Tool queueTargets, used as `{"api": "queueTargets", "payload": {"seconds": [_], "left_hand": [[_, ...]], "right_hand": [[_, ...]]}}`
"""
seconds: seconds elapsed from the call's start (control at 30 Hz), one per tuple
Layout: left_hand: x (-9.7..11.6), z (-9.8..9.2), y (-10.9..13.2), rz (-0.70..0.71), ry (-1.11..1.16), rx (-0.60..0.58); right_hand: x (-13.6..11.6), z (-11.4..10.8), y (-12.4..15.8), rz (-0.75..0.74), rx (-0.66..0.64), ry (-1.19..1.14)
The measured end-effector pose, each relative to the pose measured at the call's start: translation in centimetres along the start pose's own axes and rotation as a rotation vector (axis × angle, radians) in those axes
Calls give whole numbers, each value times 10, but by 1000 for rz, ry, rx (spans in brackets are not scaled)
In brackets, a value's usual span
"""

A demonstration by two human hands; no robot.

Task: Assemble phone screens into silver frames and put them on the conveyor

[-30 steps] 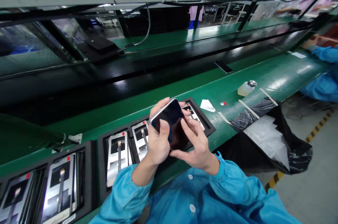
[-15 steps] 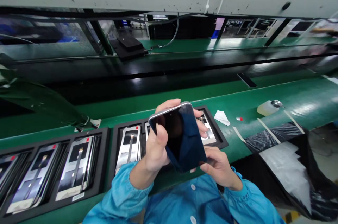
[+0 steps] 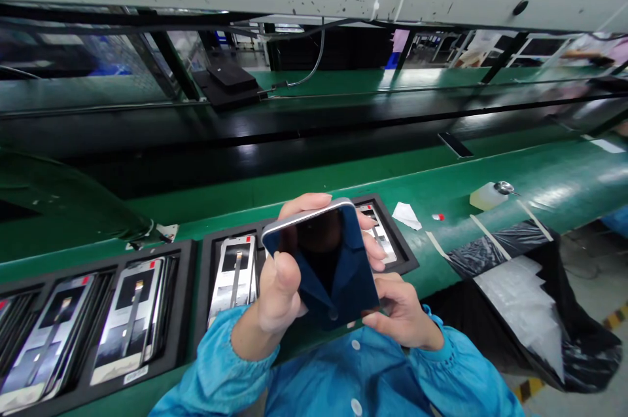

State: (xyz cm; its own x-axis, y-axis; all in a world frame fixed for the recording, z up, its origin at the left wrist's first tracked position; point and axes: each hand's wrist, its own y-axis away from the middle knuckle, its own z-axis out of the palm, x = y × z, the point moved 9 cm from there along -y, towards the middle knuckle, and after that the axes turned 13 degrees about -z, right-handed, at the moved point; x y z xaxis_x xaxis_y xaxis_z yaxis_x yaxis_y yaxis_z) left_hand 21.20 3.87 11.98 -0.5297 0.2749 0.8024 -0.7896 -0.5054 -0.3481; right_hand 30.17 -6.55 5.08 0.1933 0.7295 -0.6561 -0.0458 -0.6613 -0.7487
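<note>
A smartphone (image 3: 326,266) with a dark, glossy face and a silver edge is tilted toward me above the bench. My left hand (image 3: 282,286) is closed around it, thumb on its left side and fingertips showing past the top and right edges. At the lower right corner, my right hand (image 3: 402,312) pinches the phone between thumb and fingers. Behind the phone lies a black foam tray (image 3: 412,266), partly hidden, with silver phone screen parts (image 3: 234,273) in its slots.
To the left, another black foam tray (image 3: 184,312) holds stacked screen parts. Right of my hands are a white paper scrap (image 3: 407,215), a bottle of yellowish liquid (image 3: 485,196) and a black plastic bag (image 3: 583,338). A phone (image 3: 455,145) lies by the dark conveyor (image 3: 343,119).
The phone and both hands appear slightly lower and further left, and the phone's tilt has changed a little. The whole view has shifted slightly. Both hands keep their hold.
</note>
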Motion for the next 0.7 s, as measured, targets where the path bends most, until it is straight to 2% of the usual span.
{"api": "queueTargets", "payload": {"seconds": [0.07, 0.13, 0.43, 0.7], "left_hand": [[6, 8, 3, 76, 19, -104], [8, 11, 5, 93, 35, -156], [13, 12, 7, 31, 192, -159], [13, 13, 8, 40, 246, -142]], "right_hand": [[-1, 0, 1, -17, 1, 1], [-2, 1, 2, -29, -4, 3], [-10, 6, 2, -87, -44, 27], [-10, 8, 3, -89, -59, 29]]}}
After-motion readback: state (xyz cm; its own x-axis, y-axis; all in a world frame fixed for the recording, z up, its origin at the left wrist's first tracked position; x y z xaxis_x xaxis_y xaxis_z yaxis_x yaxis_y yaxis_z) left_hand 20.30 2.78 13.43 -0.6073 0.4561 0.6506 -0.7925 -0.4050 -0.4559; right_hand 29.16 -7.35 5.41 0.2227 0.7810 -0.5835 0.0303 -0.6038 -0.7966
